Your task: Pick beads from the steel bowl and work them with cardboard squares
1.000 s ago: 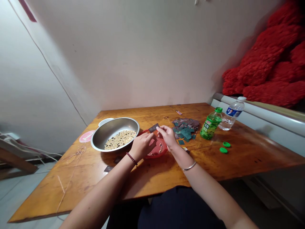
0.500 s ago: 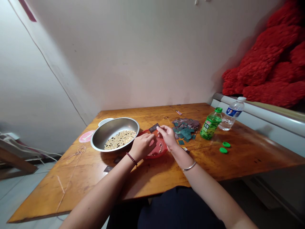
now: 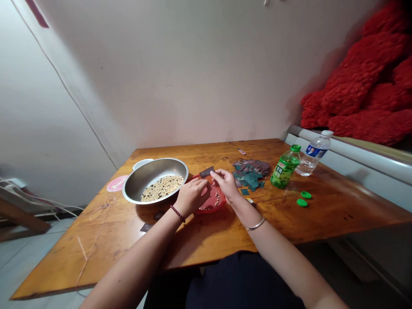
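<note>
My right hand (image 3: 227, 184) pinches a small dark card (image 3: 206, 172) above a red plastic basket (image 3: 216, 207) that holds a few pale beads. My left hand (image 3: 191, 195) is closed just left of it, fingertips pressed together near the card's lower edge; what it pinches is too small to make out. A steel bowl (image 3: 144, 177) with pale and dark beads stands to the left of the basket. A heap of several dark green and brown cards (image 3: 251, 171) lies right of my right hand.
A green bottle (image 3: 284, 168) and a clear water bottle (image 3: 313, 154) stand at the right, with two green caps (image 3: 303, 198) in front. A pink disc (image 3: 116, 183) and loose thread (image 3: 103, 208) lie at the left. A red fluffy heap (image 3: 363, 90) rests beyond the wooden table (image 3: 337, 210).
</note>
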The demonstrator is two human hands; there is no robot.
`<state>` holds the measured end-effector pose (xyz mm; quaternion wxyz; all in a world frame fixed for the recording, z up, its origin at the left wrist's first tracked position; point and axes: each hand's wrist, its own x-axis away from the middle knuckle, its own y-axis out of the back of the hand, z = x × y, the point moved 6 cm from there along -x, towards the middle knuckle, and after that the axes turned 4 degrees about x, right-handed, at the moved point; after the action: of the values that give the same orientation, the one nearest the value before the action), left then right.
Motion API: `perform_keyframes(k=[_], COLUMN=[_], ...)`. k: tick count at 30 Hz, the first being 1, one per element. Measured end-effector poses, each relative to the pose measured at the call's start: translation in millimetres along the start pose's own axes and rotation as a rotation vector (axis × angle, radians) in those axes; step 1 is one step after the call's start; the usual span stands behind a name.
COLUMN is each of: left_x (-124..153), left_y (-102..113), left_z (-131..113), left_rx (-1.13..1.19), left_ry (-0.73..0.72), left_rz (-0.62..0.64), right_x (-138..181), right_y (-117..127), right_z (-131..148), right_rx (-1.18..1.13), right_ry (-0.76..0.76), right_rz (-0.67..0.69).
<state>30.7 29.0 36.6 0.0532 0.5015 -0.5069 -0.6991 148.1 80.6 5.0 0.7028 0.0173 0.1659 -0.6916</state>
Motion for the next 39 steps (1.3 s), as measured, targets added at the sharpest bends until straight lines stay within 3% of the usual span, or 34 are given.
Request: perform_keyframes(k=[16, 19, 22, 26, 32, 39], left_x=[-2.0, -2.3, -0.5, 2.6, 2.3, 2.5], left_y=[3.1, 8.4, 18.9, 29.5, 32.8, 30.7], left_z=[5.0, 6.6, 11.2, 14.7, 15.6, 16.3], left_rx=[-0.055, -0.060, -0.053, -0.002, -0.004, -0.013], left_ry=[0.032, 0.084, 0.174, 0.233, 0.282, 0.287], left_rz=[0.003, -0.050, -0.179, -0.309, -0.325, -0.314], right_x=[3.1, 1.2, -0.5, 0.0, 1.9, 2.4], right_y=[-11.2, -3.7, 3.2, 0.7, -5.6, -11.7], right_z=[1.8, 0.1, -3.4, -2.0, 2.2, -1.1], right_rx=[0.065, 0.084, 0.080, 0.081, 0.095, 0.114], right_ry=[0.009, -0.004, -0.053, -0.052, 0.028, -0.006], right_rz=[0.135, 0.048, -0.031, -0.001, 0.072, 0.167])
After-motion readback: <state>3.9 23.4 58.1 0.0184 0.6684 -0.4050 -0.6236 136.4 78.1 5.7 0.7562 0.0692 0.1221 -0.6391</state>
